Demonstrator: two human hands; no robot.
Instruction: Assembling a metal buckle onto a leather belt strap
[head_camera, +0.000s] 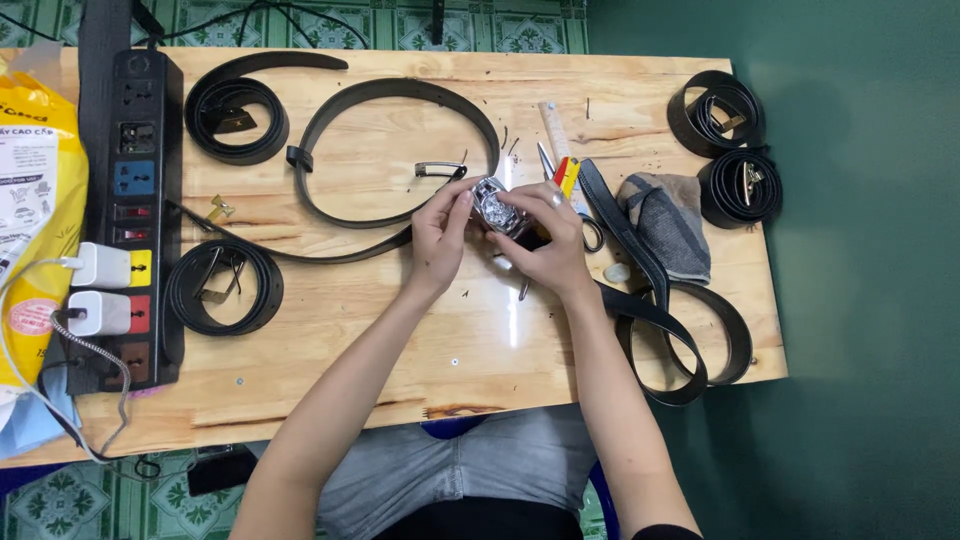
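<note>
**Both hands on a metal buckle at mid-table**

Left hand (440, 235) and right hand (548, 240) pinch a shiny buckle (497, 208) between them above the table (400, 350) centre. A looped black belt (400, 150) lies just behind it; scissors (565, 180) and a grey cloth (668, 222) crowd the right. Bare wood opens toward the near edge. The buckle's long axis cannot be told.

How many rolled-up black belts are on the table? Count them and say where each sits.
4: one at the top left, one lower left by the power strip, two at the right edge.
</note>
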